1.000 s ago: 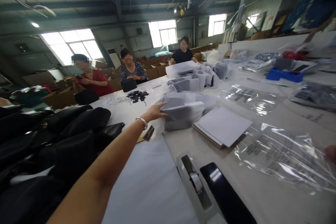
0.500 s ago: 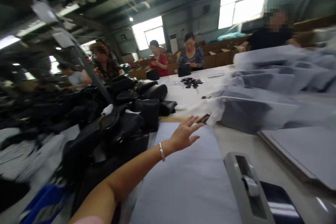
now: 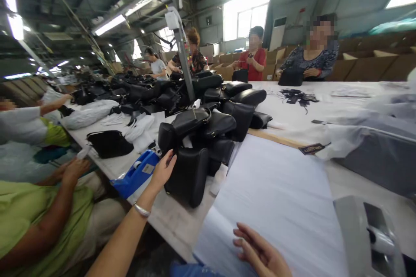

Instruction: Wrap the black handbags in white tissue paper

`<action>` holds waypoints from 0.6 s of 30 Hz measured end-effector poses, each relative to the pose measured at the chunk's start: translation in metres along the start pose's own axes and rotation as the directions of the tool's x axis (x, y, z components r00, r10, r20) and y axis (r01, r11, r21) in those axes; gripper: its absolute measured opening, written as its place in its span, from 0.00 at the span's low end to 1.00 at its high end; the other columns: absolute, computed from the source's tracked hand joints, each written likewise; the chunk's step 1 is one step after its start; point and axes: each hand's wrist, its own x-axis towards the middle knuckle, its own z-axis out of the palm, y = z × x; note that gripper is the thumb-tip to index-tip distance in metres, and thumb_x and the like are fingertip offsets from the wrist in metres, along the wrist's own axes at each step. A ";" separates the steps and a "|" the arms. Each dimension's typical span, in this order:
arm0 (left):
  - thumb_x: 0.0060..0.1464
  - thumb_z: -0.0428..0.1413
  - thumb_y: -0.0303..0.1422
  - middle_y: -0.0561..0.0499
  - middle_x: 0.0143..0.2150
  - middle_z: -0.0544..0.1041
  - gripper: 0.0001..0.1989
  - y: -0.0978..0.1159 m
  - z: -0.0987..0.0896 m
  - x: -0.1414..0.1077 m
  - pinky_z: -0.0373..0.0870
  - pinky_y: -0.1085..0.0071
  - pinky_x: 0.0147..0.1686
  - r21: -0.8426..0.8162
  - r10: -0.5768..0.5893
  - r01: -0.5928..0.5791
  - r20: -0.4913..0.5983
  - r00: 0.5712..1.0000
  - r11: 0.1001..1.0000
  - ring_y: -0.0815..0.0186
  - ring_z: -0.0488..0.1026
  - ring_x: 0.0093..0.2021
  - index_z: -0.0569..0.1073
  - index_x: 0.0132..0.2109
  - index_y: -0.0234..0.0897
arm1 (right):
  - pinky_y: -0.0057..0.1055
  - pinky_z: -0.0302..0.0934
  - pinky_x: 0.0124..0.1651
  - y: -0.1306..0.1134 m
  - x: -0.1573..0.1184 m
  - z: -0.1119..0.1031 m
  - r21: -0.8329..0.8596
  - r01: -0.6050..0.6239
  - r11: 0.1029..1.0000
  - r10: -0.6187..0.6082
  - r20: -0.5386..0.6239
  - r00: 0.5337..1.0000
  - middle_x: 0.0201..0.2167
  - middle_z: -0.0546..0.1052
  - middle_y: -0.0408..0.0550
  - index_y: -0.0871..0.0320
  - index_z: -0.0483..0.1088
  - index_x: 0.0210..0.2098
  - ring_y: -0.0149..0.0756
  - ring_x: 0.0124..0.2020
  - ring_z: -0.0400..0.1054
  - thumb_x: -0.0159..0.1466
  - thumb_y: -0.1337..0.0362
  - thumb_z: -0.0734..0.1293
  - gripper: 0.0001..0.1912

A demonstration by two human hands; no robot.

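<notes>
My left hand (image 3: 164,169), with a silver bangle on its wrist, reaches to the left edge of a black handbag (image 3: 186,177) standing at the front of a pile. Its fingers are stretched out and hold nothing; whether they touch the bag I cannot tell. Low in the view, my right hand (image 3: 261,253) hovers over or rests on a stack of white paper sheets (image 3: 273,181), fingers loosely bent and apart. A black tag with lettering (image 3: 313,149) lies at the far edge of the sheets.
A blue tape dispenser (image 3: 136,173) stands left of the bags, a grey tape dispenser (image 3: 364,229) at right. More black bags (image 3: 211,123) heap around a metal post (image 3: 183,52). A co-worker in green (image 3: 45,220) sits at left; others work across the table.
The view has swung left. My left hand has gone from near the tag, above the sheets, to the black handbag. My right hand has come into view.
</notes>
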 end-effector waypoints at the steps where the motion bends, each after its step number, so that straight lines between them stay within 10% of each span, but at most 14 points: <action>1: 0.63 0.50 0.44 0.38 0.63 0.70 0.27 -0.014 -0.001 -0.004 0.63 0.57 0.62 -0.017 -0.053 0.053 -0.003 0.999 0.998 0.55 0.68 0.62 0.66 0.63 0.33 | 0.43 0.70 0.52 -0.001 0.010 0.009 -0.012 0.047 0.999 -0.046 0.038 0.998 0.54 0.76 0.58 0.55 0.73 0.55 0.51 0.52 0.73 0.54 0.37 0.70 0.38; 11: 0.63 0.49 0.46 0.41 0.64 0.69 0.25 -0.035 0.005 -0.026 0.57 0.58 0.66 -0.154 -0.171 0.173 0.027 0.985 0.973 0.56 0.63 0.66 0.71 0.59 0.35 | 0.49 0.54 0.66 0.001 0.134 0.096 -0.112 0.208 0.972 -0.197 0.095 0.976 0.67 0.60 0.58 0.53 0.42 0.72 0.50 0.67 0.55 0.52 0.42 0.73 0.59; 18: 0.58 0.56 0.47 0.45 0.61 0.72 0.30 -0.001 -0.027 -0.080 0.69 0.62 0.59 -0.225 -0.100 0.103 0.027 0.995 0.969 0.56 0.70 0.60 0.67 0.63 0.38 | 0.46 0.48 0.70 -0.041 0.112 0.106 0.000 0.259 0.966 -0.258 0.115 0.959 0.65 0.65 0.46 0.47 0.56 0.67 0.46 0.66 0.57 0.59 0.48 0.72 0.41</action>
